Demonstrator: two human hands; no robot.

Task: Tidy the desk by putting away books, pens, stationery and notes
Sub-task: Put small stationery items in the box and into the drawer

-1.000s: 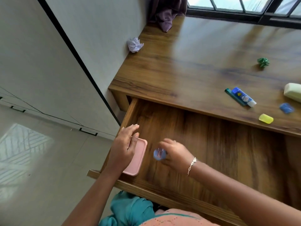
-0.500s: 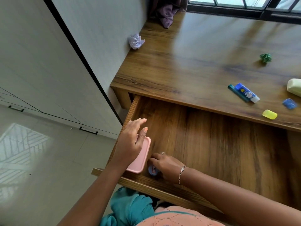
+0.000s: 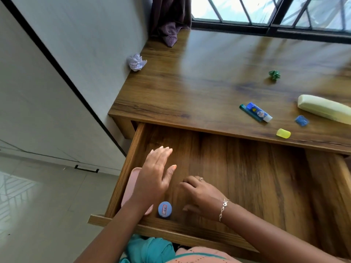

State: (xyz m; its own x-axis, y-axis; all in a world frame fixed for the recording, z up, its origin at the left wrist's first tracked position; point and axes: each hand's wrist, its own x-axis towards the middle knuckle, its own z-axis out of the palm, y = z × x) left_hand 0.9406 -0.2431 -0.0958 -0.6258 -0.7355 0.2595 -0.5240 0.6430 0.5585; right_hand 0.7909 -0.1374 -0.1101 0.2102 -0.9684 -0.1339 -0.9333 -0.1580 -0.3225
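The wooden drawer [image 3: 247,179] is pulled out below the desk top. A pink case [image 3: 131,185] lies along its left wall, partly hidden under my left hand [image 3: 155,177], which hovers flat with fingers spread and holds nothing. A small round blue item with a red-and-white label [image 3: 164,209] stands in the front left corner, beside the pink case. My right hand [image 3: 201,196] rests just right of it, fingers loosely curled and apart from it, empty.
On the desk top [image 3: 190,88] lie a blue glue tube with a green pen [image 3: 256,112], a yellow eraser [image 3: 283,133], a blue eraser [image 3: 302,120], a pale green case [image 3: 322,108], a green crumpled scrap [image 3: 274,74] and crumpled white paper [image 3: 136,62]. A curtain [image 3: 171,19] hangs at the back.
My right hand set the round blue item down in the drawer's front left corner and let go of it. My left hand lifted off the pink case and opened.
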